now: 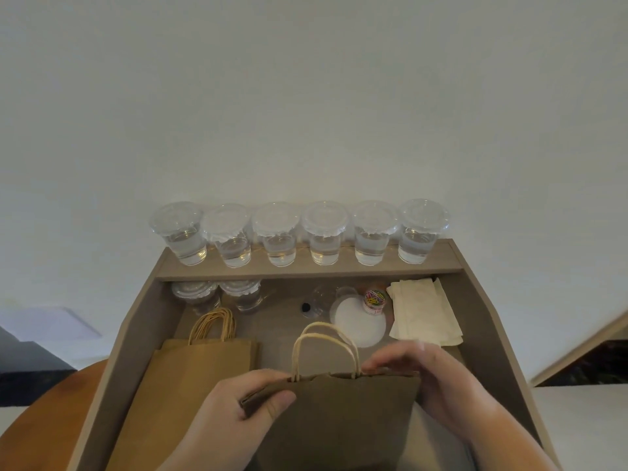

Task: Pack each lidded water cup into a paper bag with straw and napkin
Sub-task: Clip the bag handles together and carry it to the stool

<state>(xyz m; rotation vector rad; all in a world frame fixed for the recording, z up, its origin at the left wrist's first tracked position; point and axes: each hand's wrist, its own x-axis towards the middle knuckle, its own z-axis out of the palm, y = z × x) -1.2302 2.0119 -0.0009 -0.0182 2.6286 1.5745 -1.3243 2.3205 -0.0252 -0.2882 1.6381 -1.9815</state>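
Folded flat in a two-handed grip, the paper bag (339, 419) hangs over the surface (282, 338). Pulled open unevenly, its mouth could tear at the handles (324, 338), and a half-spread base would likely tip a cup. At the top left corner the left hand (238, 409) pinches, thumb in front, while the right hand (441, 379) curls its fingers over the rim. Well apart, the lidded cups (326, 232) stand on the back shelf (448, 263).
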